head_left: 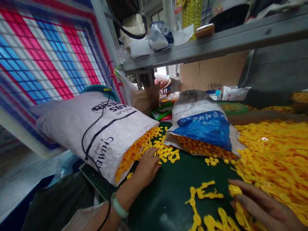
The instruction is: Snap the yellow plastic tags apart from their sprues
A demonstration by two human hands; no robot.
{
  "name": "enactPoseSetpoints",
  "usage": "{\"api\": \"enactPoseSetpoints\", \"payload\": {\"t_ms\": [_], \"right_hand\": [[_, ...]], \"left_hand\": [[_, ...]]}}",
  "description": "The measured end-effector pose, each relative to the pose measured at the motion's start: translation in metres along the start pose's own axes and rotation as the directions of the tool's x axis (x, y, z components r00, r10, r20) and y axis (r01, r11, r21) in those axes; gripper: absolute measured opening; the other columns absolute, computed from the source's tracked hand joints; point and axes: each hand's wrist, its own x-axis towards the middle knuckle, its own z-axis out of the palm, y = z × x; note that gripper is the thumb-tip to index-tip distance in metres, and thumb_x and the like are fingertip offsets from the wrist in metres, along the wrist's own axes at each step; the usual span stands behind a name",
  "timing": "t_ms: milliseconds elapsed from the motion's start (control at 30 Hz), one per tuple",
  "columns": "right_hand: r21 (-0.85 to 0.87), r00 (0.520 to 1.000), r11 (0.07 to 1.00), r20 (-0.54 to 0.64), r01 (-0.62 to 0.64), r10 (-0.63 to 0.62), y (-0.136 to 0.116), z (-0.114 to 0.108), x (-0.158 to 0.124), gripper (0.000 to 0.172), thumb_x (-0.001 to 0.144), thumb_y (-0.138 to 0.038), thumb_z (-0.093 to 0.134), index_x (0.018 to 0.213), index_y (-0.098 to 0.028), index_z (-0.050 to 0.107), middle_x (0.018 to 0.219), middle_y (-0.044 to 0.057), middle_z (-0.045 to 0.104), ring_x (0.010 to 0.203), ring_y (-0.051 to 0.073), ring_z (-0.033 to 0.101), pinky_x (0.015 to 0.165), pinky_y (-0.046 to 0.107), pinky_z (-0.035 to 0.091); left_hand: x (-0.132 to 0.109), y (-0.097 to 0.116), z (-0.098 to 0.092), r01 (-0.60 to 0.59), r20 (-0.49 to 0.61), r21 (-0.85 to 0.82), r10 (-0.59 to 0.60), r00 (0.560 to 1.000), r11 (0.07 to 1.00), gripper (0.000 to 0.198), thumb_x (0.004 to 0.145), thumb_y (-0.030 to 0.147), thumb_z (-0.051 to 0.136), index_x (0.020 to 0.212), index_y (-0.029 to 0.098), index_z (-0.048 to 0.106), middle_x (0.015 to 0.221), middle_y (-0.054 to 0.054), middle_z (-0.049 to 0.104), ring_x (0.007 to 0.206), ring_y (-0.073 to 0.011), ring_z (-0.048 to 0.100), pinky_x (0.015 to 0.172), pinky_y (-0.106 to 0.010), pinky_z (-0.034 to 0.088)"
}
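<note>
My left hand (147, 166) rests on the dark green tabletop (168, 192), fingers curled over small yellow plastic pieces (166, 153) spilling from a white woven sack (96, 131) lying on its side. A pale green bangle (119, 207) sits on that wrist. My right hand (260, 205) lies at the lower right with fingers stretched over several yellow pieces (209, 192), one piece at its fingertips. A second white and blue sack (202, 126) lies open beside a big heap of yellow pieces (276, 157).
A pink, blue and white striped woven bag (40, 61) stands at the left. A grey metal shelf (216, 41) with bags and clutter hangs overhead. Cardboard (211, 75), a brown paper bag (145, 99) and small containers sit at the back.
</note>
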Motion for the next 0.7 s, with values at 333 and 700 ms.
{"api": "enactPoseSetpoints", "payload": {"t_ms": [333,700], "right_hand": [[0.023,0.983,0.992,0.133,0.125,-0.127,-0.06,0.029,0.005,0.022,0.088,-0.032,0.055,0.107,-0.026,0.064,0.098,0.003,0.072,0.086,0.018,0.07,0.074,0.022,0.058],[-0.199,0.958,0.937,0.058,0.288,-0.282,-0.051,0.034,0.007,0.016,0.092,-0.023,0.05,0.103,-0.024,0.06,0.093,0.003,0.064,0.09,0.018,0.062,0.081,0.029,0.05]], "left_hand": [[0.019,0.103,0.036,0.332,0.363,-0.904,-0.073,0.929,-0.271,0.035,0.07,0.024,0.076,0.099,0.019,0.057,0.079,-0.001,0.068,0.067,-0.0146,0.066,0.064,-0.025,0.047],[0.018,0.142,0.079,0.371,0.408,-0.87,-0.053,0.911,-0.324,0.032,0.065,0.027,0.08,0.092,0.015,0.067,0.075,0.0,0.067,0.059,-0.0079,0.057,0.053,-0.018,0.04]]}}
